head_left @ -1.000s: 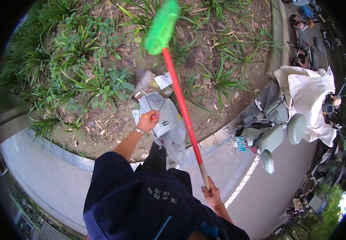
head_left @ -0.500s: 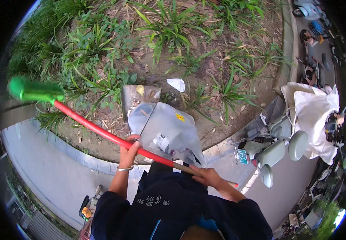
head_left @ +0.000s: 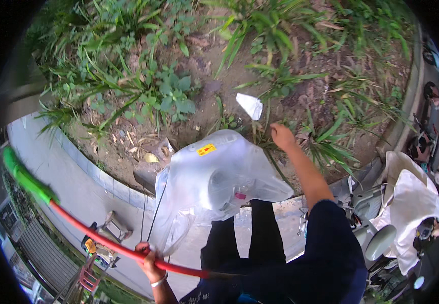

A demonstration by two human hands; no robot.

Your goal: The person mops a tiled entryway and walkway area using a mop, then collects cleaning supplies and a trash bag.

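My left hand (head_left: 148,261) is closed round the red handle (head_left: 103,240) of a broom whose green head (head_left: 24,175) points out to the far left. Thin dark rods rise from beside that hand to a dustpan (head_left: 146,178), mostly hidden behind a big translucent plastic bag (head_left: 194,172) with a yellow label. Pale rubbish shows dimly through the bag. My right hand (head_left: 283,137) is stretched forward over the soil, fingers curled, with nothing visible in them. Just beyond it, apart from the fingers, lies a crumpled white paper (head_left: 250,106).
Grassy plants (head_left: 169,91) and dry leaves cover the soil bed, edged by a curved stone kerb (head_left: 98,175). Parked scooters stand at the right, one draped with a white cover (head_left: 409,213). A cart with a red frame (head_left: 88,273) stands at the lower left.
My right hand has let go of the broom handle and reached forward near the white paper. My left hand has drawn the broom back and lower left. The bag has shifted over the dustpan.
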